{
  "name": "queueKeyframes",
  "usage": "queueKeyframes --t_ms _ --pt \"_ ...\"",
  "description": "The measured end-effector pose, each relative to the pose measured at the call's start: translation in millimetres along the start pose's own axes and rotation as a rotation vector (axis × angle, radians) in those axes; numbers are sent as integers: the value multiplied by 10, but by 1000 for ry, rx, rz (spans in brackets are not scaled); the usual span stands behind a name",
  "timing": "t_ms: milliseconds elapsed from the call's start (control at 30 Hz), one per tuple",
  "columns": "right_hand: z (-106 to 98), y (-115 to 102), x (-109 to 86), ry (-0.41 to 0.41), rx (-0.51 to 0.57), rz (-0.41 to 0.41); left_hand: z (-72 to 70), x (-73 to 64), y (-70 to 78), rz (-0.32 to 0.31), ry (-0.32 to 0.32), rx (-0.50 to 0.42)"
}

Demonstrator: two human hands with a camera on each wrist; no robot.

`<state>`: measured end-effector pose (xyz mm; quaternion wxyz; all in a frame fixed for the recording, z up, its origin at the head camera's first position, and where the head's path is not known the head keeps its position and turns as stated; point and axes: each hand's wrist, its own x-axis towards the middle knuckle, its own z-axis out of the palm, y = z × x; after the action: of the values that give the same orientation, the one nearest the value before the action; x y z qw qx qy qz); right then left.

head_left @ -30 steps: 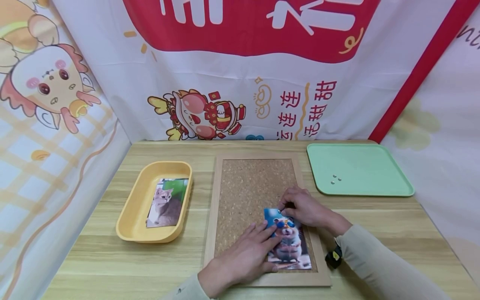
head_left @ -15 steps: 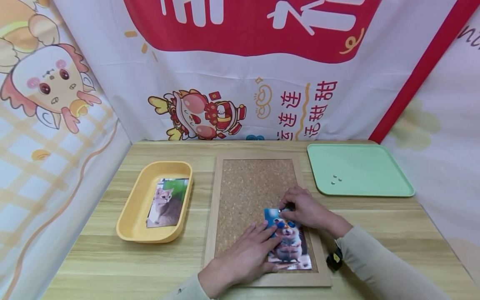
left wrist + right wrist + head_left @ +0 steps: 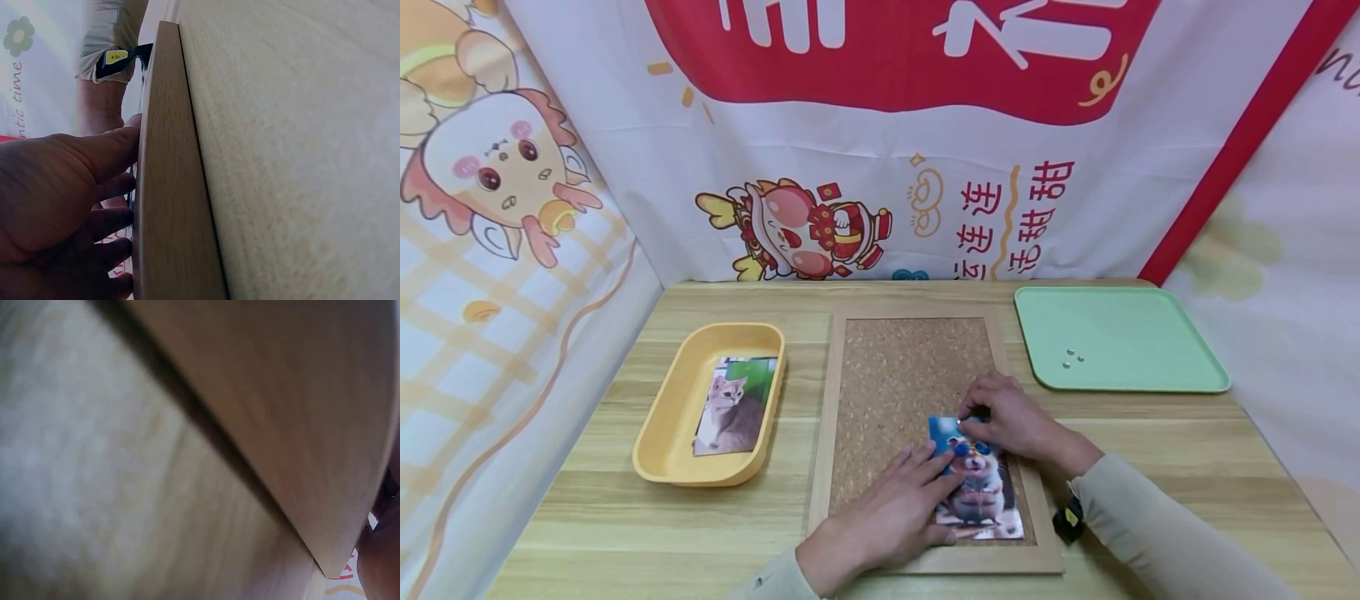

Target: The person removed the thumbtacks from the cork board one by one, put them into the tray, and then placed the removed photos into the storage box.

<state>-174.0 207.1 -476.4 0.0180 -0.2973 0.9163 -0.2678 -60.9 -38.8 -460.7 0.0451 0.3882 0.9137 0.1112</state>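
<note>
A hamster photo lies on the lower right of a wood-framed cork board. My left hand rests on the photo's left side with its fingers spread and fairly straight. In the left wrist view, that hand sits against the board's frame. At the photo's top edge, my right hand pinches a small silver thumbtack between thumb and index finger. The tack is mostly hidden by the fingertips. The right wrist view shows mainly the frame's side and a sliver of hand.
Left of the board stands a yellow bin with a cat photo inside. A green tray at the back right holds 3 small silver tacks. Printed cloth hangs behind the wooden table.
Both hands stay almost in place. The fingertips of my right hand shift very slightly at the tack; the photo, bin and tray look the same.
</note>
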Motion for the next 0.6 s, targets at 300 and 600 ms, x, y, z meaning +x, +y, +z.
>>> queueKeyframes --t_ms 300,600 --pt "24 32 2 14 -45 -50 4 -2 3 -5 -10 -1" --pt "47 63 11 45 -70 -112 3 3 1 -4 -11 -8"
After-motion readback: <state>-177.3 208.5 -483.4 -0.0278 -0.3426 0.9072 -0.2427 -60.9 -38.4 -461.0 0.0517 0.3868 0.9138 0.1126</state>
